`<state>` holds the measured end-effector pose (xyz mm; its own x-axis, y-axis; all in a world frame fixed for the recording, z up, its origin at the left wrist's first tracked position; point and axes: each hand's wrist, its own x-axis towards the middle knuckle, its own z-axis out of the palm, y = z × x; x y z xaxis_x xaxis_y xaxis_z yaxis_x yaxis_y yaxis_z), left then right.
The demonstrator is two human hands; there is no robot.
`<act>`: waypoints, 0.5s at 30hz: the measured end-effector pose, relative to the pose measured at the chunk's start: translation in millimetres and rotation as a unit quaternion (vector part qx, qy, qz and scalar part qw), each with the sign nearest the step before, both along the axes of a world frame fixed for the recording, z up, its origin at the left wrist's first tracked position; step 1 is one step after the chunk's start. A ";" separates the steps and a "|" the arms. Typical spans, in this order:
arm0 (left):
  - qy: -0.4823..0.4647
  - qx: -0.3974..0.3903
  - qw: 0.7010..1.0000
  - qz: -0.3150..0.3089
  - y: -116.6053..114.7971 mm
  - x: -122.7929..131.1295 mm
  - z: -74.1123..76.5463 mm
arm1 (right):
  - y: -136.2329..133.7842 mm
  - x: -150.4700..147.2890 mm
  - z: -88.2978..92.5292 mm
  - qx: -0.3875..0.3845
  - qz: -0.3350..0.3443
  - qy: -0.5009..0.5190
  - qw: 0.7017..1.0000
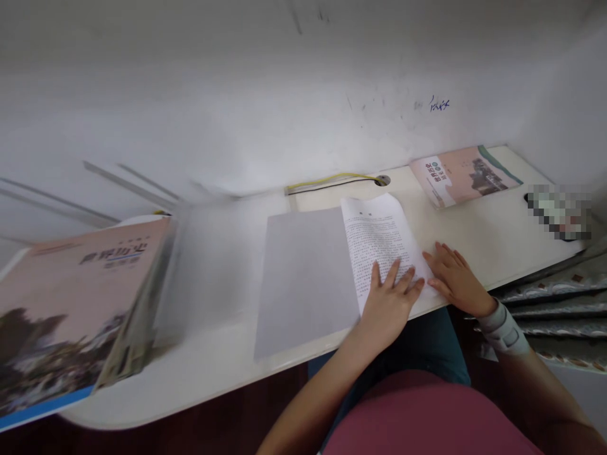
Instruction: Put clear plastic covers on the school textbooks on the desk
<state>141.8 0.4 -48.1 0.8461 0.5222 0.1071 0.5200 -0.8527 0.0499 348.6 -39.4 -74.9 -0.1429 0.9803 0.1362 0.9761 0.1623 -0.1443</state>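
An open book lies on the white desk, with a plain grey left side [308, 278] and a right page of small printed text [374, 234]. My left hand [389, 306] rests on the lower part of the printed page, palm down and fingers spread. Just past that page's right edge is my right hand [458, 278], with its fingers stretched out at the desk's front edge. Its fingertips are close to the paper; whether they touch it I cannot tell. Around my right wrist is a pale grey band [505, 328]. Neither hand grips anything.
On the left stands a stack of pink-covered books [76, 297], partly blurred. A similar pink book [467, 174] lies at the back right, near a pixelated phone-like object [559, 212]. Yellow and black cables [332, 182] run to a desk hole [382, 181] by the white wall.
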 end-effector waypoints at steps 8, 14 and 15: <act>0.017 -0.003 1.000 -0.013 -1.5 8.3 -8.1 | 80.3 -21.9 31.7 -0.018 0.034 -0.118 0.992; 0.031 0.000 0.999 -0.021 -6.6 4.6 1.9 | 165.3 -51.0 35.2 -0.066 -0.108 -0.158 0.979; 0.029 0.002 0.999 -0.021 -8.0 3.6 3.2 | 173.1 -52.9 33.7 -0.076 -0.119 -0.159 0.977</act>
